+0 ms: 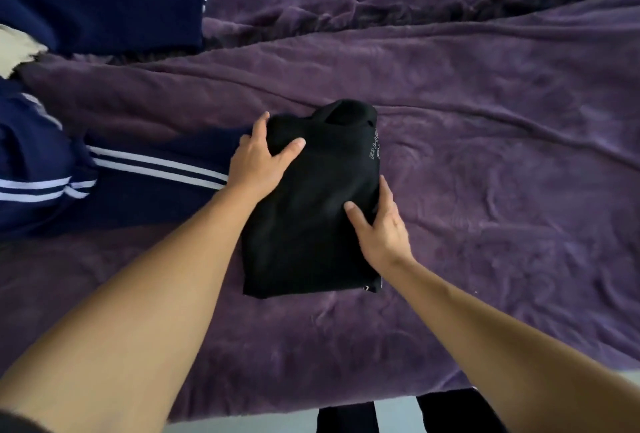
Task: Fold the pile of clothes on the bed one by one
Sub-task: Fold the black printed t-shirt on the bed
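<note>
A black garment (pixel 311 221), folded into a narrow rectangle with white lettering near its far right edge, lies on the purple blanket (pixel 485 162) in the middle of the bed. My left hand (pixel 259 158) grips its far left corner, thumb on top and fingers wrapped over the edge. My right hand (pixel 381 224) holds the garment's right edge, thumb on top and fingers tucked under the side.
Navy clothes with white stripes (pixel 114 172) lie spread at the left, touching the black garment. Another navy garment (pixel 104 6) and a bit of cream cloth (pixel 17 48) sit at the far left. The bed's near edge (pixel 311 408) runs along the bottom.
</note>
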### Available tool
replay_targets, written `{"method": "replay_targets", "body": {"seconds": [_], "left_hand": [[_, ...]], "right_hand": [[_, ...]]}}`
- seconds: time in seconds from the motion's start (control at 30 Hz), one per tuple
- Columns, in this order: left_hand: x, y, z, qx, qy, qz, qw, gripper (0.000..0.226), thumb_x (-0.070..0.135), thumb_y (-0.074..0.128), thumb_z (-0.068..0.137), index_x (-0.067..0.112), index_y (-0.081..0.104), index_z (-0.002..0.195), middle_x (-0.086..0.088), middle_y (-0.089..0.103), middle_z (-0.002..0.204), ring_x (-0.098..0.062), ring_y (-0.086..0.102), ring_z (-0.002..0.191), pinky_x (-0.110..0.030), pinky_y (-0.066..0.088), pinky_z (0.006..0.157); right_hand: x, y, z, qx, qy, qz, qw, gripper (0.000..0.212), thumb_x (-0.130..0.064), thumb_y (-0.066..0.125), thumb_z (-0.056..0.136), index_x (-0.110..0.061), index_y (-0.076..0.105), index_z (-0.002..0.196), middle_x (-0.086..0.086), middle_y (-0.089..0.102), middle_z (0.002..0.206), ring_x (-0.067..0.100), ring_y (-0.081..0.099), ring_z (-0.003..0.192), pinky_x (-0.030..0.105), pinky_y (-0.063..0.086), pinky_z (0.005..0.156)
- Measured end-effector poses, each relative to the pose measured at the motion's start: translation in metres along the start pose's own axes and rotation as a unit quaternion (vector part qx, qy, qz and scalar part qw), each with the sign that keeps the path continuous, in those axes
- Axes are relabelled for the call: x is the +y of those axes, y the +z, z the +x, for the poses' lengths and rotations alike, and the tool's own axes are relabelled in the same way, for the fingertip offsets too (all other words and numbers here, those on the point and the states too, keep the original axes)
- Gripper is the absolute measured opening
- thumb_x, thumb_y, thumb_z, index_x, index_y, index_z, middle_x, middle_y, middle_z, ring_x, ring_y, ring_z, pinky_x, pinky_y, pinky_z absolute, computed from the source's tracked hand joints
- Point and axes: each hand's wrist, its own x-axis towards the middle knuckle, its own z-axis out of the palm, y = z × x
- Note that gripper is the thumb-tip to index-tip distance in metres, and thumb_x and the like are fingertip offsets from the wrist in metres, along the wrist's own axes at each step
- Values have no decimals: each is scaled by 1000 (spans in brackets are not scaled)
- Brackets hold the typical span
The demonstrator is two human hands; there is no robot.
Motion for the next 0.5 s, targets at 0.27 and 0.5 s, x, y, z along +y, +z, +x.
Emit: {"method": "replay_targets", "body": {"seconds": [0.27, 0.5], "left_hand": [[43, 9, -40, -28, -11, -161, 986, 35, 44, 77, 71, 23, 63, 95, 6, 67, 96, -16, 64, 92, -36, 53, 84], [142, 38, -95, -48, 37, -174, 983, 40, 44, 72, 78, 13, 62, 101, -3, 67, 101, -22, 63, 96, -45, 51, 88]], "right_hand": [[11, -47, -33, 57, -35, 68, 995, 64, -34, 62, 92, -38, 29, 146, -16, 55, 134, 12, 51, 125, 25, 40, 104], [30, -172, -84, 123, -68, 10, 990, 62, -34, 65, 89, -36, 36, 143, -10, 60, 130, 12, 56, 120, 27, 44, 100]]}}
